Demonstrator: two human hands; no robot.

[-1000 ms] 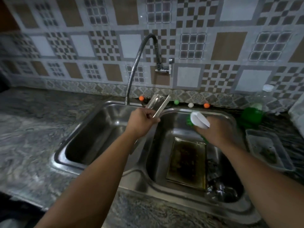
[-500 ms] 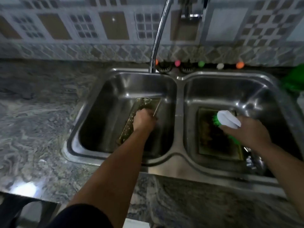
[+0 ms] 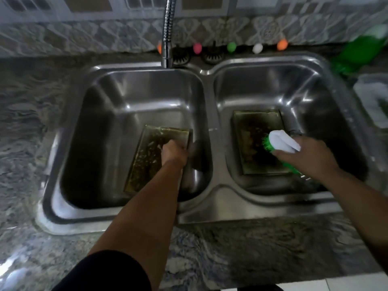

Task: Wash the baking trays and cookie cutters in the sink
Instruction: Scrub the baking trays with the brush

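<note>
Left hand (image 3: 174, 153) down in the left basin of the double steel sink (image 3: 207, 106), fingers curled over the right rim of a greasy baking tray (image 3: 147, 158) and gripping it. Tray tilted, its far end toward the back of the basin, its near end hidden under the left forearm; soiled inner face stretching away to the left of the fingers. Dark sleeve at the lower edge of the view.

Right hand (image 3: 308, 158) over the right basin, fingers wrapped round a scrubbing brush (image 3: 281, 143) with a white handle and green bristles. White handle poking out beyond the knuckles toward the left, bristles pointing down and leftward. Second baking tray (image 3: 252, 148) lying flat on the floor of the right basin, directly under and to the left of those fingers, dark with baked-on residue. Contact between bristles and tray not clear. No cookie cutters made out; something shiny and blurred lies just near of the right hand.

Beyond both hands, a flexible metal tap hose (image 3: 167, 32) rising from the back ledge, with a row of small coloured balls (image 3: 231, 47) along the wall. Far right of the right fingers, a green bottle (image 3: 357, 53) on the mottled stone counter (image 3: 31, 127).
</note>
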